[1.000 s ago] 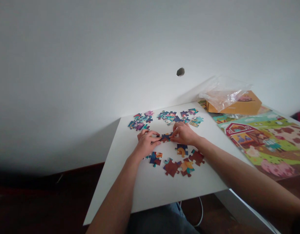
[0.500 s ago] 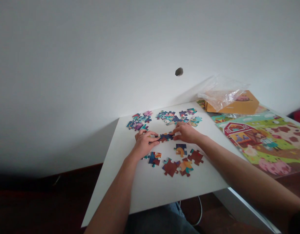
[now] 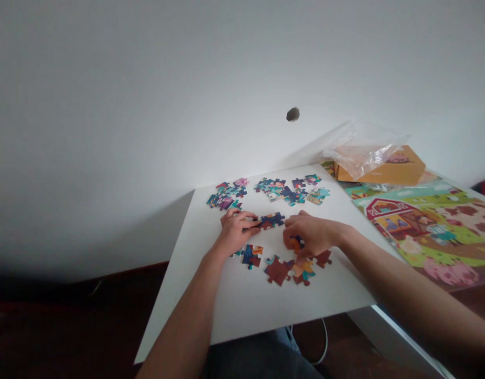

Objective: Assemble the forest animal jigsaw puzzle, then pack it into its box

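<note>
My left hand [image 3: 238, 230] rests at the left end of a short strip of joined puzzle pieces [image 3: 272, 220], its thumb and fingers closed on that end. The strip is dark blue and brown and lies flat on the white table. Just right of it, my right hand [image 3: 312, 235] bends its fingers down around a dark blue puzzle piece with an orange curve [image 3: 296, 242], which they partly cover. Close below lie a brown puzzle piece [image 3: 278, 270] and a yellow-orange puzzle piece [image 3: 303, 271]. Near my left wrist is a blue and orange puzzle piece [image 3: 251, 256].
Loose puzzle pieces lie in a left pile [image 3: 226, 196] and a right group [image 3: 293, 195] at the back of the white table [image 3: 242, 316]. To the right are a farm picture [image 3: 432, 231], a yellow box [image 3: 400, 166] and clear plastic wrapping [image 3: 361, 152]. A wall rises behind.
My right hand has left the right end of the strip and moved toward me, onto the piece with the orange curve. My left hand stays on the strip.
</note>
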A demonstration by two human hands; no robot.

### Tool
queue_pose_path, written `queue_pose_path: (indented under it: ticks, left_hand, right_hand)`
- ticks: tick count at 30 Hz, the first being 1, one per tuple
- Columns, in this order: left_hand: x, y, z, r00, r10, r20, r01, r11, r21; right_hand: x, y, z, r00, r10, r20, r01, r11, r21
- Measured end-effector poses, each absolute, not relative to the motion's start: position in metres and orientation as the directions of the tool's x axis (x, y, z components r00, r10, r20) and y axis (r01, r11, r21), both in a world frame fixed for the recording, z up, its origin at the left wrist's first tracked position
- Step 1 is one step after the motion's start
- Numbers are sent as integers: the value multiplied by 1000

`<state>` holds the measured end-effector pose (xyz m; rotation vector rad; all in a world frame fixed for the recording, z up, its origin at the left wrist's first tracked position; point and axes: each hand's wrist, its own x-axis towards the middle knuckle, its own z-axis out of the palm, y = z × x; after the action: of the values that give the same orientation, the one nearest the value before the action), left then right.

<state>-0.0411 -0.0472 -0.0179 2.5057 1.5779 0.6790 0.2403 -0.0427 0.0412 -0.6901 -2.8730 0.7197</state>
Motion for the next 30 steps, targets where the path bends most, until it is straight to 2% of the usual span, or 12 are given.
queue_pose_path:
  ticks: [7, 11, 17, 20, 22, 25, 30]
  left_hand:
    - [-36, -48, -18, 356, 874, 330, 833, -457, 311]
    - [-38, -51, -13, 357, 876, 326, 835, -455, 310]
    - [-60, -57, -4, 359, 902, 242, 860, -420, 289]
    - [-68, -58, -3, 337, 913, 231, 878, -393, 274]
    - [-69, -59, -3, 350, 909, 227, 875, -403, 267]
    - [-65, -59, -3, 396, 894, 211, 857, -442, 264]
    - [-59, -62, -1, 447, 885, 128, 849, -465, 251]
  right_hand:
    - [237, -39, 33, -873, 486, 50, 406, 778, -479]
    - [238, -32, 27, -813, 577, 74, 489, 747, -450]
    - [258, -19, 24, -748, 661, -57, 617, 662, -426]
    - [267, -18, 29, -732, 677, -75, 645, 653, -397]
    - [266, -23, 34, -749, 658, -76, 626, 667, -404]
    - [255, -36, 40, -824, 562, -78, 534, 721, -442]
    - [233, -55, 44, -882, 442, -165, 467, 767, -439]
